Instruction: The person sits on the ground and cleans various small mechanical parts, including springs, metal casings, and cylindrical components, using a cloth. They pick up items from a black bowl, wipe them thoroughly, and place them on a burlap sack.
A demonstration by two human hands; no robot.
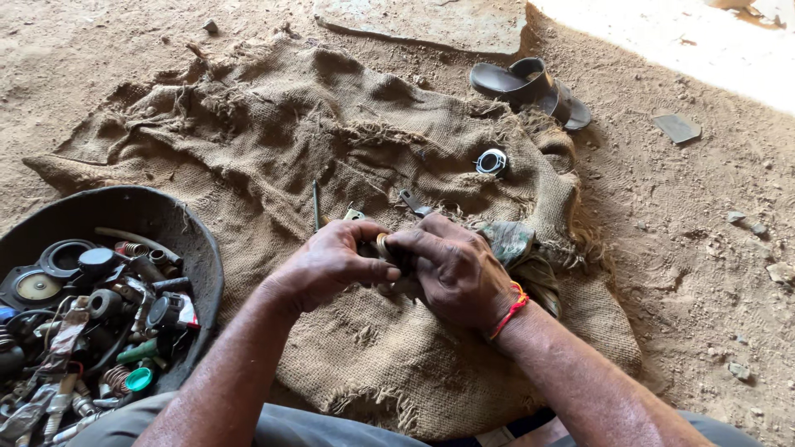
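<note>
My left hand (331, 261) and my right hand (451, 269) meet over a burlap sack (273, 149) spread on the dirt floor. Between the fingers of both hands sits a small brass-coloured part (382, 242), mostly hidden by the fingers. A red thread is tied around my right wrist. Just beyond my hands on the sack lie a thin dark rod (315, 204), a small metal wrench-like piece (411, 202) and a small greenish metal bit (354, 214). A round metal ring part (492, 161) lies farther back on the sack.
A dark round basin (178, 223) at the left holds several springs, caps, valves and other small metal and plastic parts. A dark sandal (530, 87) lies beyond the sack. A crumpled cloth (507, 242) is by my right hand. Stones and a flat scrap (676, 127) dot the dirt.
</note>
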